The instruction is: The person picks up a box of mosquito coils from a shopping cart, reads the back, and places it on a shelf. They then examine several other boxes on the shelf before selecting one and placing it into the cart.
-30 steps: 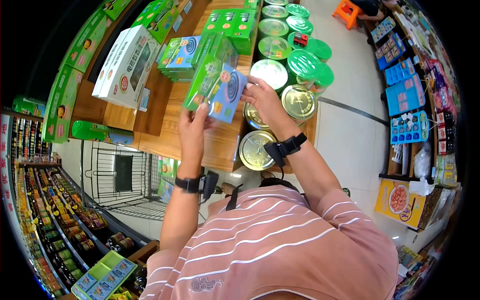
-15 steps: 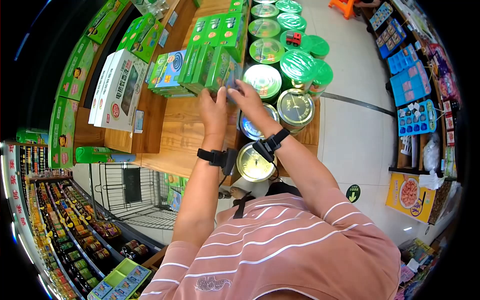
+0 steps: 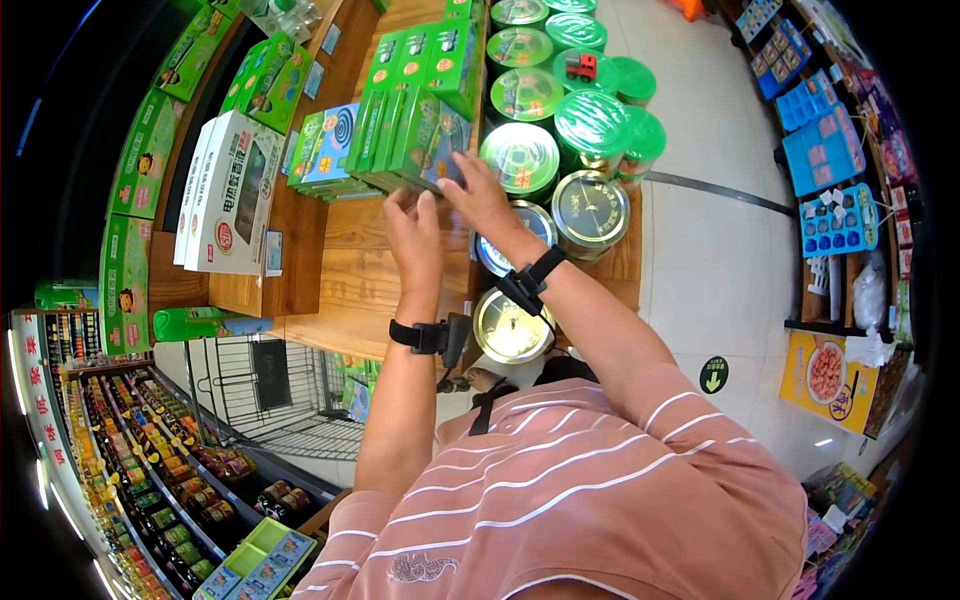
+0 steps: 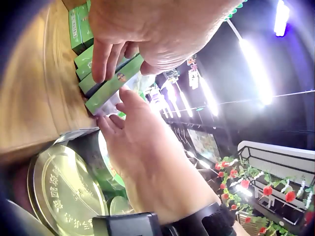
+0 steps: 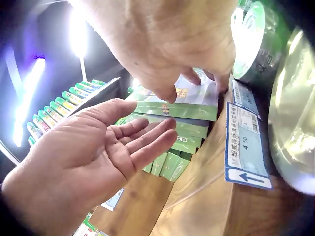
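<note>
Green-and-blue mosquito coil boxes [image 3: 368, 140] stand on edge in a row on the wooden shelf. My right hand [image 3: 488, 208] touches the outermost mosquito coil box [image 3: 424, 128], its fingers against the blue face and its thumb near the narrow end. Beside it, my left hand [image 3: 414, 235] has its fingers at the near ends of the row. In the right wrist view the left palm [image 5: 103, 152] is turned up with the fingers loosely extended, and the box's narrow end [image 5: 174, 109] lies just above the fingertips.
Round tins with green and gold lids [image 3: 590, 215] line the shelf's right side, a red toy truck [image 3: 580, 67] on one. White boxes [image 3: 235, 195] stand on the left. A shopping cart [image 3: 275, 385] is below. Price tags [image 5: 243, 142] edge the shelf.
One second ago both hands held the mosquito coil box up, tilted, above the shelf. It came down to the outer end of the row, and the left hand has since drawn back slightly.
</note>
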Tool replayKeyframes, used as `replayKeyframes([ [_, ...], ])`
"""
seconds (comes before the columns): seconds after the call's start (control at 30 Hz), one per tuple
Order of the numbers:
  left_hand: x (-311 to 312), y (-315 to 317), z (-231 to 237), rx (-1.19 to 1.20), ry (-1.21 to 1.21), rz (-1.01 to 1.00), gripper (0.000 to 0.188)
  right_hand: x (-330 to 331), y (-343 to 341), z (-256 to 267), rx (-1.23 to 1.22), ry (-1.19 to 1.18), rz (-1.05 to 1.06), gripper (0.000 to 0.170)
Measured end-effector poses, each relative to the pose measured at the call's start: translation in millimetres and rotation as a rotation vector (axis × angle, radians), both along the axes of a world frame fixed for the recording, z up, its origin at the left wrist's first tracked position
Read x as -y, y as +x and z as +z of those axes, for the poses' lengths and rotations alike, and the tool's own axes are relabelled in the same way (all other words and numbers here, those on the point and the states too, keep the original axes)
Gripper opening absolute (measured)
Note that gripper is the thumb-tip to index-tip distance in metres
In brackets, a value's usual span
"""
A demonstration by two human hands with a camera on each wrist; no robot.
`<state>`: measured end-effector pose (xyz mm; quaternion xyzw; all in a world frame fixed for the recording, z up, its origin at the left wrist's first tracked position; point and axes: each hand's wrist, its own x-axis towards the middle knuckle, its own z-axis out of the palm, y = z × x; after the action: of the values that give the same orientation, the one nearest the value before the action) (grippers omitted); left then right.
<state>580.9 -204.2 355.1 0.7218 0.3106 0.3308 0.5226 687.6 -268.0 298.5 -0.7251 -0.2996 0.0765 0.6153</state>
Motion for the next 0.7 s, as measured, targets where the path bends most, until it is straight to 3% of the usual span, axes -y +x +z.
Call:
replayKeyframes([
  [0.3, -13, -5, -14, 0.028, -0.077, -0.002, 0.055, 10, -7, 11, 0.047, 0.014, 0.038, 0.062],
  [0.6, -15, -12, -5, 0.074, -0.209, -0.193, 0.062, 19, -16, 5, 0.085, -0.027, 0.051, 0.057],
  [0.7, -17, -32, -5, -0.048, -0.133, -0.142, 0.059, 33, -27, 13, 0.045, -0.019, 0.081, 0.056],
])
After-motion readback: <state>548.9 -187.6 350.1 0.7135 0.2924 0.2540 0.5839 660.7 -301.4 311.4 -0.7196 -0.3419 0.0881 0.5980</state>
